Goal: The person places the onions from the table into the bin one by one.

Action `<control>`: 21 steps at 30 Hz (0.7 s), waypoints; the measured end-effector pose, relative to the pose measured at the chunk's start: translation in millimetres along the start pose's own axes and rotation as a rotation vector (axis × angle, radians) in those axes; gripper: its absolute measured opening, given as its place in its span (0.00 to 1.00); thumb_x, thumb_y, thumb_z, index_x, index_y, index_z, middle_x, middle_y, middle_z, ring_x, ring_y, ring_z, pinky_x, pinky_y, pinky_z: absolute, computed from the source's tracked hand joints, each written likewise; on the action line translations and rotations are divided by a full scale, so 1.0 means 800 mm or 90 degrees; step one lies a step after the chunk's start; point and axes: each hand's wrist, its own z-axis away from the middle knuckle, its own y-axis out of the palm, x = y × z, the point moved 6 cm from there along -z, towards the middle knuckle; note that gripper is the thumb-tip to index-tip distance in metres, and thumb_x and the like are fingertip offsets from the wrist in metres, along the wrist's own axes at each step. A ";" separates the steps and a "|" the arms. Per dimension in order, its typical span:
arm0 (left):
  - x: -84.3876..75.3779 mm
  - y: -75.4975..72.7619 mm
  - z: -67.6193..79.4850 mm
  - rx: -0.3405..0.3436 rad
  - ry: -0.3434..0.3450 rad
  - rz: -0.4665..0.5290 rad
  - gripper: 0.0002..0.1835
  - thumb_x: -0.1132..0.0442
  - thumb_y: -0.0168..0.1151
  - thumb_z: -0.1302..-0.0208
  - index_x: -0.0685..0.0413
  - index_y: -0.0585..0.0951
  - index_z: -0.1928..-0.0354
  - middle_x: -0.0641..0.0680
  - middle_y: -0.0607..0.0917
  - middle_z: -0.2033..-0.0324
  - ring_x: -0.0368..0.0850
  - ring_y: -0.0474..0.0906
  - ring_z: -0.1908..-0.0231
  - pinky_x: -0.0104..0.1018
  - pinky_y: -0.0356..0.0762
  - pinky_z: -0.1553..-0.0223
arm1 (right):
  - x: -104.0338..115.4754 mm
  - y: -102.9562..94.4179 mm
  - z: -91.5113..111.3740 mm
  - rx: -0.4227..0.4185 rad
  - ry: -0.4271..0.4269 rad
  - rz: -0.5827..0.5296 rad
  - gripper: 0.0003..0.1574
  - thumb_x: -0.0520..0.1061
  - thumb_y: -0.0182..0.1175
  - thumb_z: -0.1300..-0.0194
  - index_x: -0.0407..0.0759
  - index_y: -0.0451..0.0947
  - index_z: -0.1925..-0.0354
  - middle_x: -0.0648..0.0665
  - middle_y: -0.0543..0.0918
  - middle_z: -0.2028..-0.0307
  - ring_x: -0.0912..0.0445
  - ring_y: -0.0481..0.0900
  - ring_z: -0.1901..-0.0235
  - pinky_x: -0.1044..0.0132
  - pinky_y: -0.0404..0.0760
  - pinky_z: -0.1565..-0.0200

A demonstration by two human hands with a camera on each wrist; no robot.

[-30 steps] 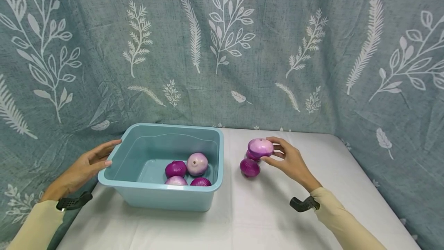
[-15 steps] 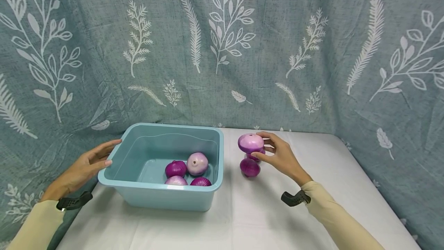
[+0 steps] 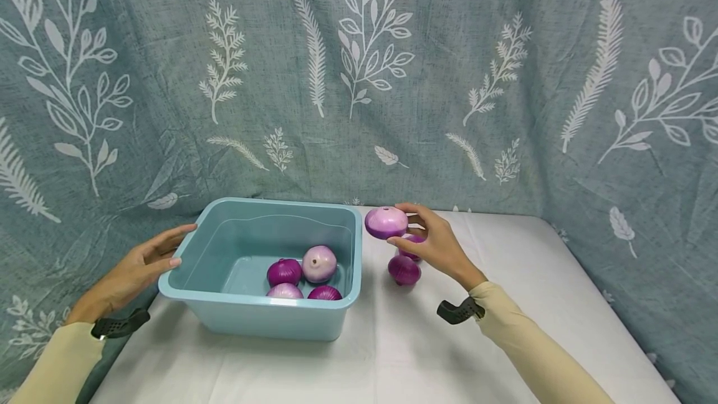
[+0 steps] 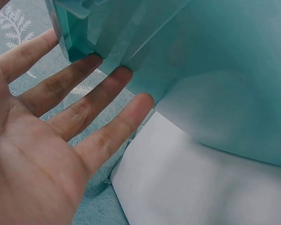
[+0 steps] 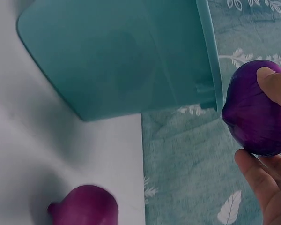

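My right hand (image 3: 437,245) pinches a purple-and-pale onion (image 3: 386,223) between thumb and fingers. It holds the onion in the air just right of the far right corner of a blue plastic tub (image 3: 258,317). In the right wrist view, the held onion (image 5: 255,115) shows a deep purple underside near the tub's rim. My left hand (image 3: 131,270) touches the tub's left side; in the left wrist view its fingers (image 4: 105,140) lie nearly straight against the outer wall. Inside the tub are several onions, among them a pale one (image 3: 319,264) and a dark purple one (image 3: 283,273).
On the white-covered table (image 3: 291,370), a dark purple onion (image 3: 404,270) lies right of the tub. Another purple onion (image 3: 414,248) sits behind it, partly hidden by my right hand. A leaf-patterned blue-grey cloth (image 3: 359,154) hangs behind and at the sides.
My right hand has carried the held onion leftward and slightly up, from above the loose onions to near the tub's right rim. The left hand and tub have stayed put.
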 end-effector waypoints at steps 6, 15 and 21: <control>-0.001 -0.001 0.000 0.006 0.004 0.002 0.34 0.67 0.49 0.18 0.43 0.52 0.17 0.52 0.48 0.19 0.23 0.53 0.31 0.19 0.68 0.43 | 0.043 0.018 -0.007 0.018 -0.012 -0.001 0.41 0.36 0.77 0.42 0.37 0.73 0.33 0.38 0.79 0.41 0.40 0.82 0.45 0.56 0.83 0.45; -0.002 0.001 -0.001 0.017 0.020 0.012 0.35 0.69 0.49 0.19 0.45 0.52 0.17 0.50 0.51 0.20 0.21 0.56 0.32 0.21 0.69 0.43 | 0.065 0.040 -0.024 0.035 -0.055 -0.008 0.40 0.35 0.77 0.43 0.33 0.74 0.35 0.38 0.80 0.43 0.43 0.83 0.48 0.56 0.83 0.45; -0.003 0.002 0.000 0.012 0.013 0.011 0.35 0.68 0.49 0.19 0.44 0.53 0.17 0.50 0.52 0.20 0.21 0.56 0.32 0.21 0.69 0.43 | 0.048 0.059 -0.038 0.040 -0.087 0.008 0.42 0.39 0.79 0.44 0.42 0.74 0.33 0.44 0.79 0.41 0.48 0.83 0.48 0.57 0.84 0.47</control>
